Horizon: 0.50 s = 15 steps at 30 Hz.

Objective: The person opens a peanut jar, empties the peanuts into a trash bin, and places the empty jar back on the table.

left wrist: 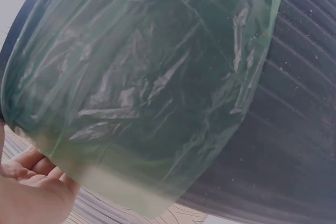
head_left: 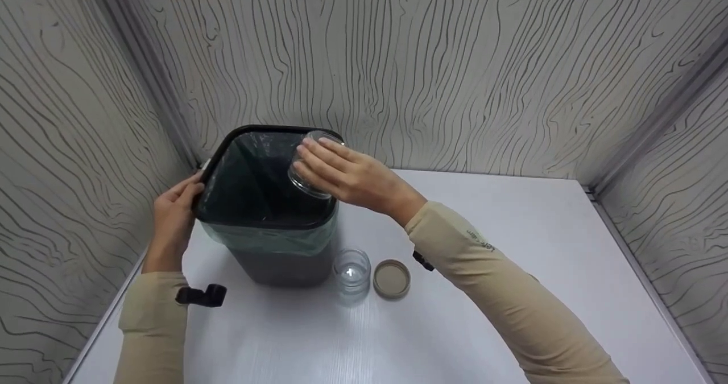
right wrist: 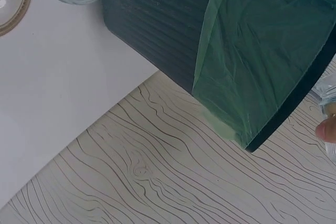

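Note:
A dark grey trash bin [head_left: 284,267] stands on the table, lined with a translucent green bag [head_left: 284,239] folded down over its black rim. At the bin's left side my left hand [head_left: 176,207] grips the rim, its fingers curled at the edge; the left wrist view has this hand [left wrist: 39,190] beside the bag's overhang. My right hand [head_left: 347,173] holds a clear jar [head_left: 307,186], tilted over the bin's right side. In the right wrist view only a sliver of that jar [right wrist: 329,88] and a fingertip appear beyond the rim. The bin's inside is dark.
Just right of the bin's base stands a second clear jar [head_left: 351,273], uncovered. Beside it lies a round tan-rimmed lid [head_left: 391,279]. The white table [head_left: 512,219] meets panels with a wood-grain pattern [head_left: 455,77] at the back and both sides.

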Motion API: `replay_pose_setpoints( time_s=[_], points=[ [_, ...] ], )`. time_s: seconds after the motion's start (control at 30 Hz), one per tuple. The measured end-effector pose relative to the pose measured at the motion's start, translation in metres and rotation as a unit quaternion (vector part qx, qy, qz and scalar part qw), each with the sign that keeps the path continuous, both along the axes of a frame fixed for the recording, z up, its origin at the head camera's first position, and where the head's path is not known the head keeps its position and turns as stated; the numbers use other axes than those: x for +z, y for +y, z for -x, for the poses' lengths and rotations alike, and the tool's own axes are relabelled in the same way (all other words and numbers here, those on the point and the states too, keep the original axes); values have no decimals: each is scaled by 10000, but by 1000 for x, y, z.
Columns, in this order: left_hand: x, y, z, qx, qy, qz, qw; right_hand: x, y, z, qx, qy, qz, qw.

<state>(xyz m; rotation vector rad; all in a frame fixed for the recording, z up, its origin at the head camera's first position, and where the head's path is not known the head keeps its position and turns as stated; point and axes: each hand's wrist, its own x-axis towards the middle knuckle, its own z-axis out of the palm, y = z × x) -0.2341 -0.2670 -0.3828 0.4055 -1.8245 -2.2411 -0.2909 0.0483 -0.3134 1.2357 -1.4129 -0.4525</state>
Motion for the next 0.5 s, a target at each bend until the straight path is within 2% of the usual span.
replay_pose_setpoints(
  time_s=[0.17, 0.33, 0.5],
  points=[
    [2, -8, -3, -431, -8, 388, 9983, 4, 0, 0, 43, 88, 11, 10000],
    [3, -19, -5, -1065, 15, 957, 9897, 5, -1, 2, 210, 128, -81, 9997],
    [2, -24, -4, -1356, 30, 877, 9869, 4, 0, 2, 106, 131, -84, 9998]
  ],
)
